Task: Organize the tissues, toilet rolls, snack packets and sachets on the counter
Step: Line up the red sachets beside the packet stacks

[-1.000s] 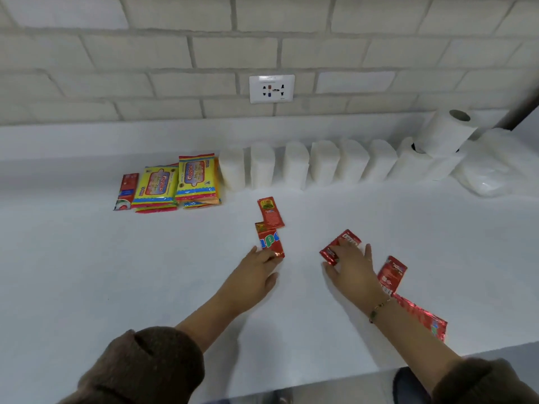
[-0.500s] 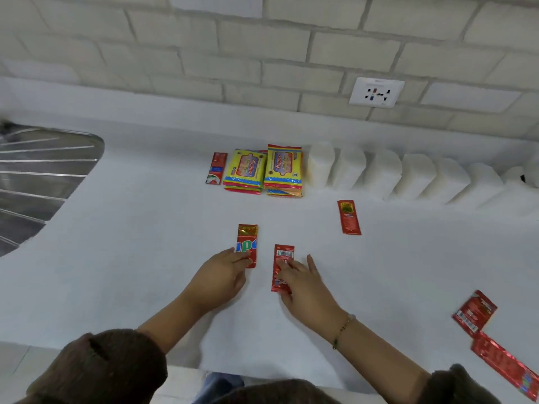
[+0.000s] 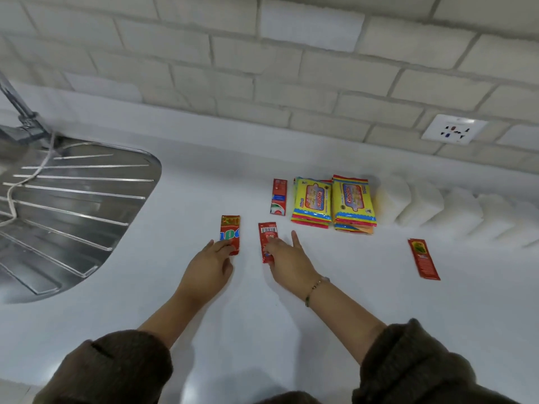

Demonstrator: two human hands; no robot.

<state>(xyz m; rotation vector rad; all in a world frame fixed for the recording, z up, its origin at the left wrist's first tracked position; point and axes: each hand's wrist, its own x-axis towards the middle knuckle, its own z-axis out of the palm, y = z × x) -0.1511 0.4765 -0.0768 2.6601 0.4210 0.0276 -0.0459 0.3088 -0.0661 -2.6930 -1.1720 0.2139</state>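
Note:
My left hand (image 3: pixel 209 265) rests its fingertips on the lower end of a red sachet with blue letters (image 3: pixel 230 233), flat on the white counter (image 3: pixel 291 310). My right hand (image 3: pixel 287 259) presses fingers on a red sachet with a barcode (image 3: pixel 267 237) beside it. A third red sachet (image 3: pixel 279 196) lies further back, next to two stacks of yellow snack packets (image 3: pixel 312 201) (image 3: pixel 353 201). Another red sachet (image 3: pixel 423 258) lies alone to the right. White tissue packs (image 3: pixel 420 205) stand in a row along the back.
A steel sink drainboard (image 3: pixel 73 205) with a string across it fills the left. A brick wall (image 3: pixel 262 77) with a socket (image 3: pixel 453 131) runs behind the counter. My brown sleeves (image 3: pixel 116 371) are at the bottom edge.
Both hands have slid their sachets leftward across the counter toward the snack packets and sink; the view has swung left, so the toilet rolls and right-hand sachets are out of frame.

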